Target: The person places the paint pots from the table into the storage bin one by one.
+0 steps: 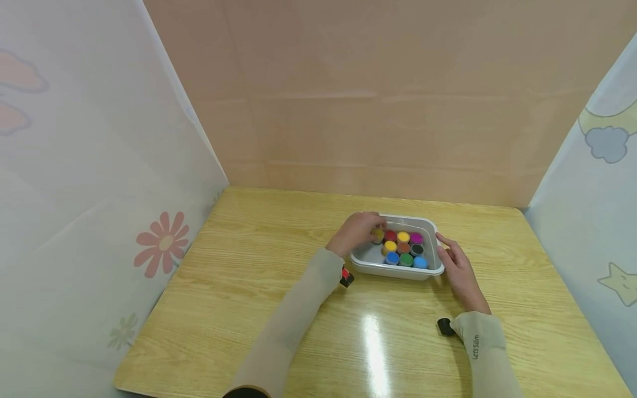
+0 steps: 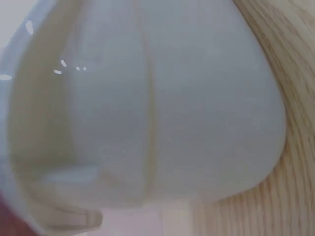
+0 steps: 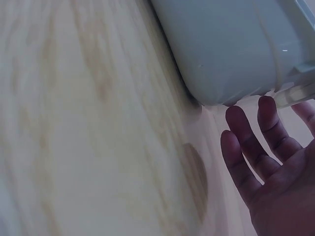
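A white plastic tray (image 1: 388, 270) stands on the wooden table and holds several small paint pots in different colours. My left hand (image 1: 359, 229) reaches over the tray's left end and pinches a yellow paint pot (image 1: 379, 235); motion blurs both fingers and pot. At the tray's right end, my right hand (image 1: 459, 272) grips the rim with thumb and fingers. From the right wrist view, the fingers (image 3: 248, 132) of that hand lie against the tray's outer wall. Only the tray's outer side (image 2: 211, 98) fills most of the left wrist view; the left fingers are mostly hidden there.
Among the pots in the tray are a red one (image 1: 390, 236), a purple one (image 1: 416, 238), a green one (image 1: 406, 260) and a black one (image 1: 417, 250). The wooden table (image 1: 239, 276) meets a brown backdrop (image 1: 368, 138) behind and patterned white sheets at both sides.
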### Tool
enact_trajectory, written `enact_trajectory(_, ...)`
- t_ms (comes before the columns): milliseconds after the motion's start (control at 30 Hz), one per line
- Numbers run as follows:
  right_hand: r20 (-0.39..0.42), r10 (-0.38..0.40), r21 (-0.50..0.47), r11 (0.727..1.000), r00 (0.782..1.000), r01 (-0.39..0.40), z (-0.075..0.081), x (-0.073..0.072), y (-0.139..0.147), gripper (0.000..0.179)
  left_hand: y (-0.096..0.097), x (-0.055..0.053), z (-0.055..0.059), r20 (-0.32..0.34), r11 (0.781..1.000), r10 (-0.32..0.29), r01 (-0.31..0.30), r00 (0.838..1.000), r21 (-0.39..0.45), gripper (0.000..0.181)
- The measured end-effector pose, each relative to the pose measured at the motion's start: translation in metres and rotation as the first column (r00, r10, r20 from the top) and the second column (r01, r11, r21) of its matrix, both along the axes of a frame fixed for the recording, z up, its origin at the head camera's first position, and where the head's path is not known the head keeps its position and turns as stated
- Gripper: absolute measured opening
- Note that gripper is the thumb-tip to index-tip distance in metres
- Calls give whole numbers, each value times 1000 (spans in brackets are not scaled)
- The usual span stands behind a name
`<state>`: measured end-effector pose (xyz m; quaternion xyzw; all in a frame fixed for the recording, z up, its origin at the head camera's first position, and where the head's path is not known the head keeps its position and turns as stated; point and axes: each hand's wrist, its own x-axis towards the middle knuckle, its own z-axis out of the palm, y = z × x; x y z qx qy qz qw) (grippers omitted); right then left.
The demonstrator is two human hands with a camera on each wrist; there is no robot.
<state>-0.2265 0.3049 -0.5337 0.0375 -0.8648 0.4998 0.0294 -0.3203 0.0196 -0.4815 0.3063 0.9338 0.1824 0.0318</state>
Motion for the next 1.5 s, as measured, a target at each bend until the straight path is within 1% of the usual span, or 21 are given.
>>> enact_trajectory(67, 7, 0, -1, 1000, 1000, 0, 1, 0, 0, 53, -3, 2, 2, -31, 1000, -1, 2, 1000, 7, 31)
enact_trajectory(133, 16, -4, 1, 1000, 1000, 4, 2, 0, 0, 53, -5, 4, 4, -85, 1000, -11, 12, 996, 12, 30)
enact_trajectory(233, 27, -7, 0, 1000, 1000, 7, 3, 1, 0, 54, -10, 7, 7, -164, 1000, -11, 14, 986, 17, 28)
enact_trajectory(300, 28, -5, 2, 1000, 1000, 5, 3, 1, 0, 54, -14, 9, 8, -208, 1000, -1, 5, 978, 19, 28)
enact_trajectory(400, 28, -4, 3, 1000, 1000, 4, 2, 0, 0, 54, -22, 14, 9, -259, 1000, 30, -29, 965, 8, 28)
enact_trajectory(500, 27, -9, 4, 1000, 1000, 8, 1, 0, 0, 54, -32, 17, 7, -299, 997, 75, -77, 951, 7, 28)
enact_trajectory(600, 20, -13, 5, 1000, 1000, 13, 1, 0, 0, 54, -41, 20, 5, -292, 992, 126, -119, 948, 41, 30)
enact_trajectory(633, 16, -14, 6, 1000, 1000, 14, 1, 0, 0, 54, -44, 21, 3, -284, 990, 139, -129, 949, 53, 30)
enact_trajectory(700, 11, -17, 7, 1000, 1000, 16, 1, 0, 0, 54, -51, 23, 0, -253, 987, 151, -133, 956, 85, 29)
enact_trajectory(833, 9, -20, 4, 1000, 1000, 20, 0, 0, 0, 53, -62, 26, -7, -177, 983, 129, -103, 976, 153, 28)
enact_trajectory(900, 6, -17, 2, 1000, 1000, 17, 0, 0, 0, 53, -66, 28, -10, -150, 979, 110, -81, 983, 187, 29)
enact_trajectory(967, 2, -15, -1, 1000, 1000, 15, -1, 0, 0, 53, -69, 28, -12, -129, 972, 97, -66, 987, 228, 29)
enact_trajectory(1033, 1, -14, -1, 1000, 1000, 14, -1, 0, -1, 53, -71, 29, -14, -104, 962, 94, -64, 990, 264, 28)
enact_trajectory(1133, 5, -19, -6, 1000, 1000, 19, 0, 1, -2, 54, -73, 31, -14, -55, 944, 96, -73, 994, 321, 28)
enact_trajectory(1200, 4, -18, -10, 1000, 1000, 18, 1, 2, -3, 54, -73, 32, -14, -27, 936, 99, -83, 995, 343, 27)
enact_trajectory(1300, -3, -15, -12, 1000, 1000, 15, 4, 3, -4, 54, -72, 33, -14, -15, 932, 97, -85, 995, 352, 26)
enact_trajectory(1500, -15, -10, 25, 1000, 1000, 10, 4, 1, -2, 53, -71, 33, -14, -43, 942, 99, -80, 994, 325, 25)
